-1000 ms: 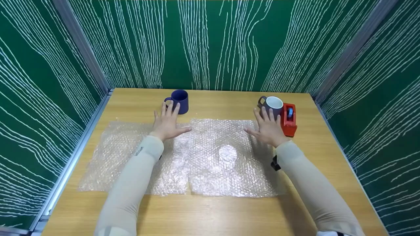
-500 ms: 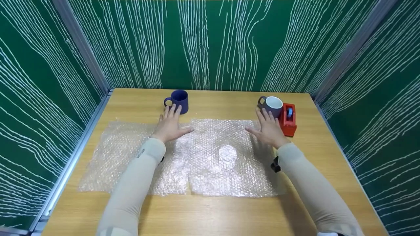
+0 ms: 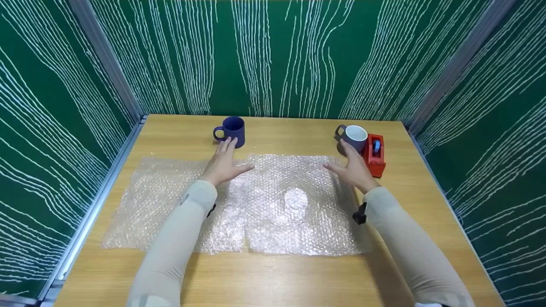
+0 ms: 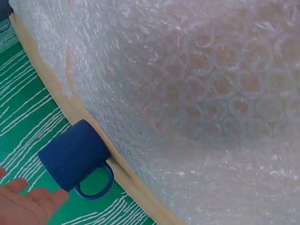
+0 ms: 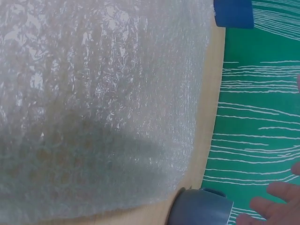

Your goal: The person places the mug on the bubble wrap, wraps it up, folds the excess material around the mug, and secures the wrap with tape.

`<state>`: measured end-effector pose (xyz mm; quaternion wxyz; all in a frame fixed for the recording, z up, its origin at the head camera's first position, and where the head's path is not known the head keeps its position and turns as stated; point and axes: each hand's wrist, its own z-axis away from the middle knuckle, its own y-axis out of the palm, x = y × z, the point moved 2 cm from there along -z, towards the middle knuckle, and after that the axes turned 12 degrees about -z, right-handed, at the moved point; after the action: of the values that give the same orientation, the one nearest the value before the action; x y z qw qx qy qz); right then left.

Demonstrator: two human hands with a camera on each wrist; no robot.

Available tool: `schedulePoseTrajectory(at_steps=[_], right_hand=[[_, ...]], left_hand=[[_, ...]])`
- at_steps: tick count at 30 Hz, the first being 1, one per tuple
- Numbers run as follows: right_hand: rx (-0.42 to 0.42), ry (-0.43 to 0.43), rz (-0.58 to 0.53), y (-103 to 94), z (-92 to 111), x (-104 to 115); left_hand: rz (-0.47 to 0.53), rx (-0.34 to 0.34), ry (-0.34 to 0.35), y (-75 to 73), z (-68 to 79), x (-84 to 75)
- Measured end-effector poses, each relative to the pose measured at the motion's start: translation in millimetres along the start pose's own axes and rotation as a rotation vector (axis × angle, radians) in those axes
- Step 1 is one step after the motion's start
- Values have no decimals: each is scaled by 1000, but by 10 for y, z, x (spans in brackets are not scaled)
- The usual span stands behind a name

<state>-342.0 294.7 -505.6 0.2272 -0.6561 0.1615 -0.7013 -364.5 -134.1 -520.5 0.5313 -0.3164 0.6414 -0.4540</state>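
Observation:
My left hand (image 3: 222,165) hovers over the bubble wrap (image 3: 273,230), fingers extended and thumb spread to the right. Its fingertips overlap the lower part of a dark blue mug (image 3: 237,133) in the head view; the left wrist view shows this mug (image 4: 75,152) apart from the fingers. Over the wrap's right edge, my right hand (image 3: 355,169) is held with straight fingers and thumb out to the left. Just beyond its fingertips stands a dark grey mug (image 3: 352,138) with a white inside. Neither hand holds anything.
A red tape dispenser (image 3: 376,164) with a blue roll stands against the grey mug's right side. The bubble wrap appears as two sheets side by side on the wooden table (image 3: 281,281). Green walls (image 3: 222,55) with white lines enclose the table's back and sides.
Both hands have turned more edge-on, the right one most, with its fingers now lined up behind each other. The left hand has drawn slightly back and right. Mugs and wrap have not moved.

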Motion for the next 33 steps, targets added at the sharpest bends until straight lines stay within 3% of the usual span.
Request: schedulePoseTrajectory(at_steps=[9, 22, 33], right_hand=[[-5, 54, -79, -46, 20, -57], [-3, 99, -103, -18, 35, -186], [-3, 49, -109, 24, 3, -406]], left_hand=[[121, 28, -30, 52, 9, 0], [177, 80, -40, 159, 71, -54], [208, 110, -38, 327, 91, -88]])
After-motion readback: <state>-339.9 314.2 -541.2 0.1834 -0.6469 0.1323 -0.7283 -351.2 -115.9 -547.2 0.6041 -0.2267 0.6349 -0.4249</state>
